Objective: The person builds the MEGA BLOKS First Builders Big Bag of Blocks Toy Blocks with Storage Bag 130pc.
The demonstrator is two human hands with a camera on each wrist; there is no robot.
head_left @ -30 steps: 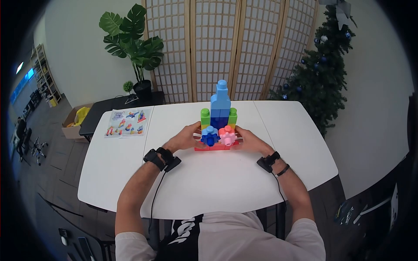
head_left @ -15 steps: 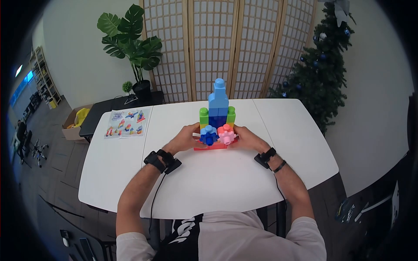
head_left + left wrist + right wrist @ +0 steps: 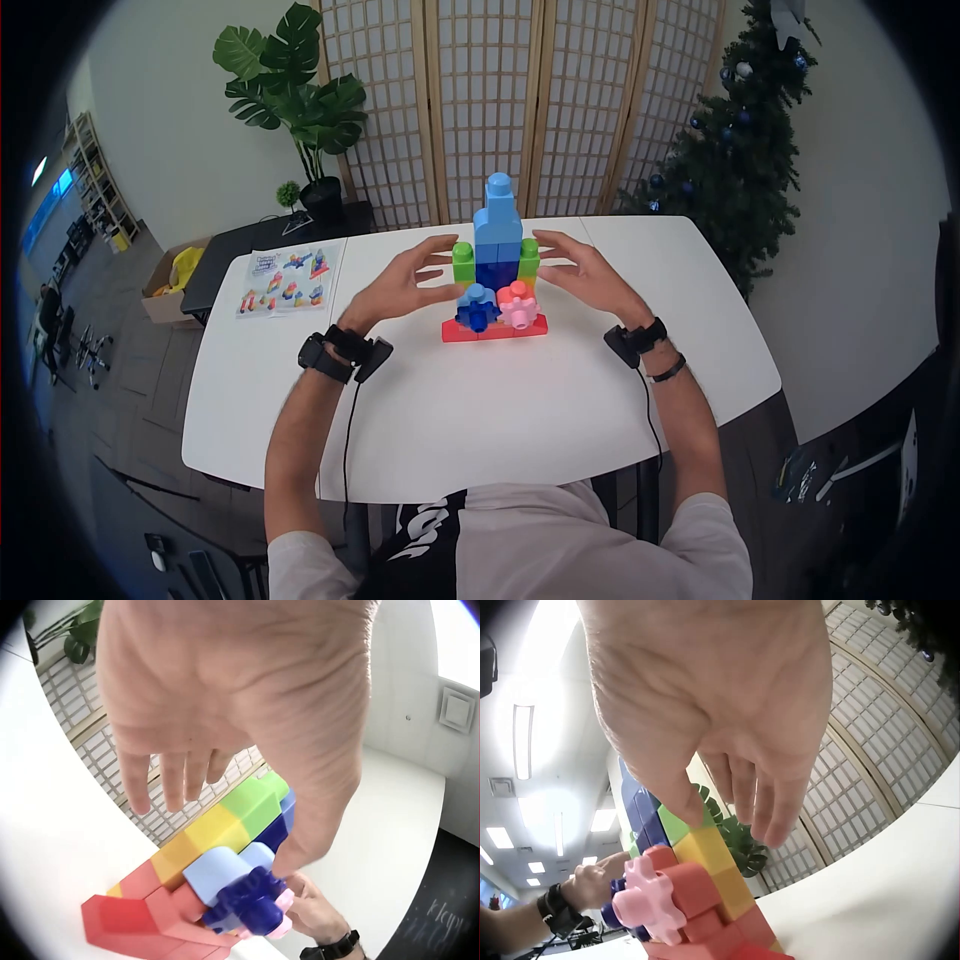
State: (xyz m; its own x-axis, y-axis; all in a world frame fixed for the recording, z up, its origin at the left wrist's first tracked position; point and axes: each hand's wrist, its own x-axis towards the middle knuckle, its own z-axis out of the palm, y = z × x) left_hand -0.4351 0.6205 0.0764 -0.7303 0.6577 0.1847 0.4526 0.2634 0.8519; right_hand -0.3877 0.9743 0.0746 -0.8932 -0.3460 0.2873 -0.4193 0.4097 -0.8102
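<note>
A block tower (image 3: 497, 232) stands upright on a red base (image 3: 494, 329), light blue on top and dark blue below, with green blocks on both sides. On its front are a dark blue gear (image 3: 478, 315) and a pink gear (image 3: 519, 311). The left hand (image 3: 405, 283) is at the tower's left side, fingers spread; whether its thumb touches a block, I cannot tell. At the right side is the right hand (image 3: 588, 277), its fingers extended beside the green block. In the right wrist view its thumb lies near the green and yellow blocks (image 3: 714, 859).
A printed picture sheet (image 3: 289, 282) lies at the left back of the white table (image 3: 450, 430). Behind are a potted plant (image 3: 322, 199), a lattice screen (image 3: 487, 110) and a decorated tree (image 3: 728, 170). A cable hangs from each wrist camera.
Both hands have come off the lower part of the tower, moved outward and up, and their fingers have opened. More of the red base shows. The view has shifted slightly.
</note>
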